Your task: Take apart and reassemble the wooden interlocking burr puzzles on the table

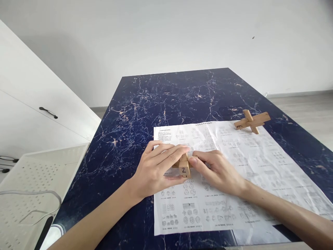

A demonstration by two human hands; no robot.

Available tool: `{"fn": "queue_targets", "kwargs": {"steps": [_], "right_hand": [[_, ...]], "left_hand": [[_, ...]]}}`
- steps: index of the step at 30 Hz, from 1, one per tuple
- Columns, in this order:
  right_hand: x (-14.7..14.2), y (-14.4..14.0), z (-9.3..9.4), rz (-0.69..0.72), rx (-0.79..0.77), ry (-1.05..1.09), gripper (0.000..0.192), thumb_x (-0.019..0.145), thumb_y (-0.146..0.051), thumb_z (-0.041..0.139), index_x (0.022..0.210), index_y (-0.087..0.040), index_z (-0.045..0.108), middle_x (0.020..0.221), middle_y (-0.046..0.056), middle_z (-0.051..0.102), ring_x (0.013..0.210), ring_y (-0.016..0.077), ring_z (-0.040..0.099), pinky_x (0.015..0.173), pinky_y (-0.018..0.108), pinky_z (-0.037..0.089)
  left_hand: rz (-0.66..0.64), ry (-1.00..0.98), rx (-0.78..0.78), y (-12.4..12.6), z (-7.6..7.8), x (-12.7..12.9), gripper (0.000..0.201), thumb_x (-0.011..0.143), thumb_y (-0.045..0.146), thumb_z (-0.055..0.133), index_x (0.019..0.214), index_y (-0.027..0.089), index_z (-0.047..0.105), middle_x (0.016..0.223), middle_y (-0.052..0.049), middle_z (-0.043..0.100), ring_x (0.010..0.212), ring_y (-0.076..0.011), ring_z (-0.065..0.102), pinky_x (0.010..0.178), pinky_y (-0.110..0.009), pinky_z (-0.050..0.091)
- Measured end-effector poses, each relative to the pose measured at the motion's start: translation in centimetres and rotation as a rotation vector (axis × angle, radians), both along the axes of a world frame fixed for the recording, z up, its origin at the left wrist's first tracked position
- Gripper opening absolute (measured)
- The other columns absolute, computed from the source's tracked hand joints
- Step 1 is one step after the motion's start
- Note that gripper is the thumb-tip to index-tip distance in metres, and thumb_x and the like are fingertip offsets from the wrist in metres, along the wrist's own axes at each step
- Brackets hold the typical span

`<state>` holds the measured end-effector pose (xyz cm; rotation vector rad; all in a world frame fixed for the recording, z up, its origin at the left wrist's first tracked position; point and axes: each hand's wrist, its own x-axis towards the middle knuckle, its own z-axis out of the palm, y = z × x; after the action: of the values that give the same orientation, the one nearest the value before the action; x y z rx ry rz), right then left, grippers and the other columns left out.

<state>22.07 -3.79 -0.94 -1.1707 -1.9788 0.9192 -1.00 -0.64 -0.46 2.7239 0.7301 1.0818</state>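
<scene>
A wooden burr puzzle [184, 169] made of blocks, with a "2"-like mark on its near end, rests on a printed instruction sheet [218, 194]. My left hand [156, 166] is wrapped round it from the left, fingers over the top and thumb at the near side. From the right, my right hand [217, 168] pinches at the puzzle's right side, thumb and curled index finger against it. The fingers hide much of the puzzle, so I cannot see how its pieces fit together.
A second wooden cross-shaped puzzle [252, 121] lies at the sheet's far right corner. All this is on a dark blue marble-patterned table [166, 97]. White cabinets [39, 97] and a perforated white surface [44, 177] stand left of it; a white wall rises behind.
</scene>
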Motion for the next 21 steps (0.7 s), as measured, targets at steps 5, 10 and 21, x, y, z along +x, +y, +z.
{"fn": "queue_targets", "kwargs": {"steps": [5,10,21], "right_hand": [[-0.1,0.2,-0.3,-0.023,-0.021,-0.009,0.051,0.112,-0.048,0.042,0.067,-0.024,0.035,0.055,-0.007,0.035,0.049,0.0103,0.031,0.048,0.028,0.027],[0.2,0.5,-0.4,-0.028,-0.041,0.018,0.054,0.112,-0.053,0.041,0.068,-0.024,0.035,0.057,-0.006,0.035,0.051,0.0109,0.031,0.048,0.028,0.028],[0.8,1.8,-1.2,-0.115,-0.297,0.365,0.062,0.103,-0.076,0.047,0.070,-0.024,0.041,0.060,-0.006,0.036,0.048,0.0109,0.038,0.046,0.027,0.033]], "left_hand": [[-0.016,-0.002,-0.038,0.2,-0.3,-0.1,0.069,0.095,0.036,0.079,0.156,0.028,0.047,0.133,-0.007,0.078,0.117,-0.0283,0.075,0.103,-0.044,0.051],[-0.028,0.063,-0.188,0.7,-0.6,-0.5,0.085,0.096,0.054,0.076,0.166,0.032,0.033,0.147,-0.010,0.069,0.134,-0.0303,0.065,0.114,-0.048,0.049],[0.302,0.269,-0.370,3.0,-1.7,-1.8,0.081,0.096,0.064,0.070,0.160,0.024,0.042,0.167,-0.015,0.048,0.159,-0.0365,0.037,0.129,-0.058,0.031]]}}
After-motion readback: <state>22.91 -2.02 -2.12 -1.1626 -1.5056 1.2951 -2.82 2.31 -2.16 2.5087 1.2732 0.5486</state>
